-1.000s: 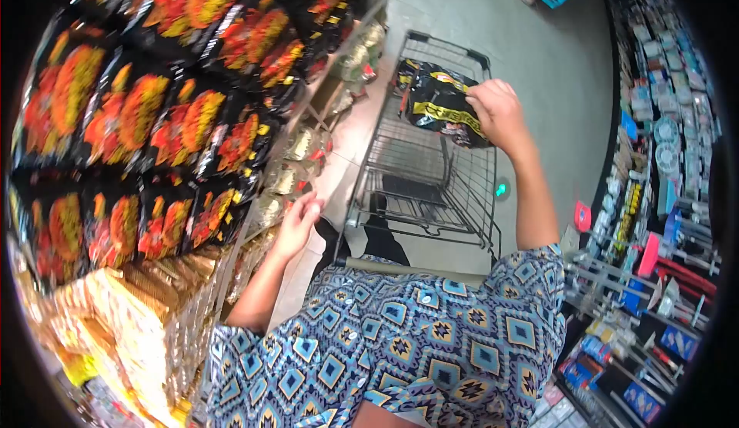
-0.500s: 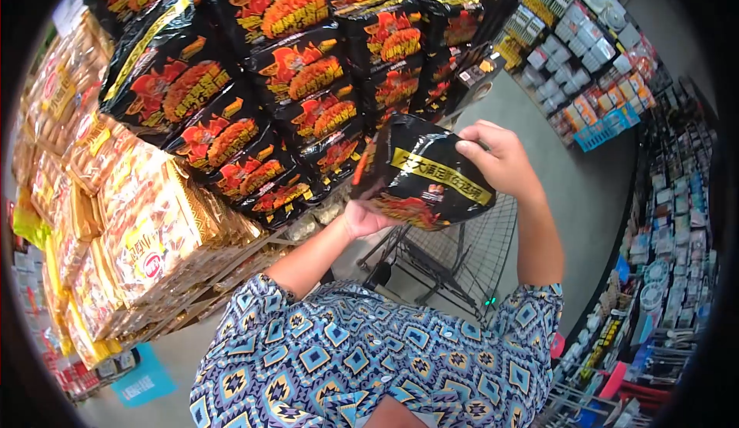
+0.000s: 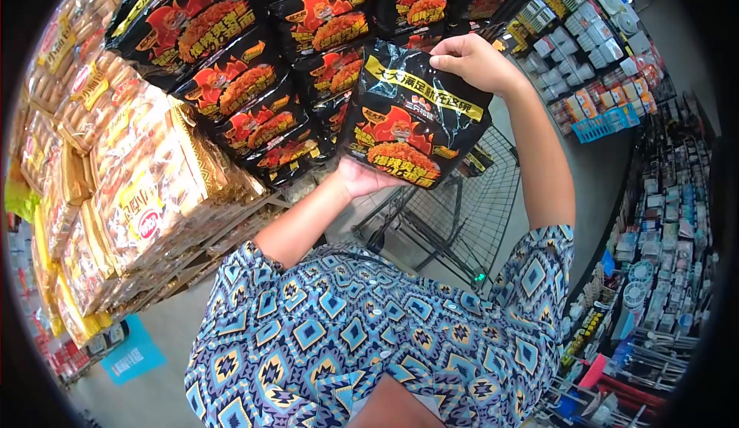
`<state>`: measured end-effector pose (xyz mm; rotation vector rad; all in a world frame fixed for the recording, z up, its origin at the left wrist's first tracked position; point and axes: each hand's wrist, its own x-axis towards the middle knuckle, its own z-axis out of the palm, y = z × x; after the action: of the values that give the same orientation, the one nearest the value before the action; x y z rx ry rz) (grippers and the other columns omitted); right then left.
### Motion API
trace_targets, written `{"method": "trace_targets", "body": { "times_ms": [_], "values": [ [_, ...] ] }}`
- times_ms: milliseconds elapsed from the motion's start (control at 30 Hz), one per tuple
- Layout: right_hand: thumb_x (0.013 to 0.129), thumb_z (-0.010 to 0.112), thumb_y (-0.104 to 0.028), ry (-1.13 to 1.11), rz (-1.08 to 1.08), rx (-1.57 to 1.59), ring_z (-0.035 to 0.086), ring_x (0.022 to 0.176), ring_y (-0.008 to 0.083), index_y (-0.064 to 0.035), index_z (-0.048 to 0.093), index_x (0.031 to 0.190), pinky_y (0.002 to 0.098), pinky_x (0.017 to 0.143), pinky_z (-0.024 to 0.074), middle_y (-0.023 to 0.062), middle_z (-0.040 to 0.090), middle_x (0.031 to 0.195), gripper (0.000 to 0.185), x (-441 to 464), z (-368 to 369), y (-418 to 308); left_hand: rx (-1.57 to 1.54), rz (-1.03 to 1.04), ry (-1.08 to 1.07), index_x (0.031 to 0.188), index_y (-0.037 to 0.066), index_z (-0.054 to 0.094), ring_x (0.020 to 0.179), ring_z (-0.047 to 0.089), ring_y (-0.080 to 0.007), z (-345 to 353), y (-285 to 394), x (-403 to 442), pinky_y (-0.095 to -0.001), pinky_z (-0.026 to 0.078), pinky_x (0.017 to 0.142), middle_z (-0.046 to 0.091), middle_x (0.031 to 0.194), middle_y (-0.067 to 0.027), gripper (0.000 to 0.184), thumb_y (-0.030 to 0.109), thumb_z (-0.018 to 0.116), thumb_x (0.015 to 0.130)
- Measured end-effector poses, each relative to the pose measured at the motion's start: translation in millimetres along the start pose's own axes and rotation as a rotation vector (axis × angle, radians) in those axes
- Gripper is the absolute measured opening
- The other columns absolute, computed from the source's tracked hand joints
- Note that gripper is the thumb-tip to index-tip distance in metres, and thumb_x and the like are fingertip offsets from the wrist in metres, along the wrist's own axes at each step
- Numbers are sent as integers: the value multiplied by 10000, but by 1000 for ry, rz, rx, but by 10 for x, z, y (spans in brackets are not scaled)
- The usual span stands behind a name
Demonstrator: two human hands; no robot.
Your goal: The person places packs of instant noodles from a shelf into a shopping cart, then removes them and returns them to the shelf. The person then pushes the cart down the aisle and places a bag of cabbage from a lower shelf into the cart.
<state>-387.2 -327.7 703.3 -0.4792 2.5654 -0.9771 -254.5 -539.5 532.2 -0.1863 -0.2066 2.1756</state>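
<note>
A black noodle packet (image 3: 408,124) with a yellow band and red-orange print is held upright in front of the stacked packets, its printed face turned towards me. My right hand (image 3: 479,62) pinches its top right corner. Under its lower left edge lies my left hand (image 3: 368,179), palm up, supporting the bottom; the packet hides part of its fingers. Similar black packets (image 3: 231,81) are piled behind and to the left. Below the held packet stands a wire shopping cart (image 3: 481,220), with another dark packet (image 3: 477,158) partly visible inside.
Clear bags of long brown food (image 3: 142,189) are stacked at the left. A blue basket (image 3: 608,124) stands at the upper right, near shelves of boxed goods (image 3: 570,58). More hanging goods (image 3: 662,235) line the right side. A blue floor sign (image 3: 132,351) lies lower left.
The packet has come up out of the cart and turned its front towards me. My left hand has moved under it, while my right hand keeps its top corner. The view has swung left.
</note>
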Motion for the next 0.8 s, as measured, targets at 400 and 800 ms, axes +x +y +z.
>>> {"method": "trace_targets", "body": {
  "times_ms": [400, 800],
  "values": [
    [815, 694, -170, 339, -254, -607, 633, 844, 345, -37, 701, 938, 440, 736, 500, 171, 613, 802, 181, -362, 225, -169, -69, 85, 6, 1502, 70, 307, 1413, 292, -406, 3, 6, 43, -590, 201, 1167, 288, 1553, -187, 755, 569, 399, 943],
    [924, 607, -118, 625, -114, -62, 648, 797, 361, -3, 614, 963, 383, 714, 515, 186, 646, 860, 121, -618, 403, -286, 387, 198, -218, 1472, 39, 344, 1361, 407, -308, 184, -22, 435, -478, 299, 1162, 393, 1498, -158, 697, 509, 454, 969]
  ]
}}
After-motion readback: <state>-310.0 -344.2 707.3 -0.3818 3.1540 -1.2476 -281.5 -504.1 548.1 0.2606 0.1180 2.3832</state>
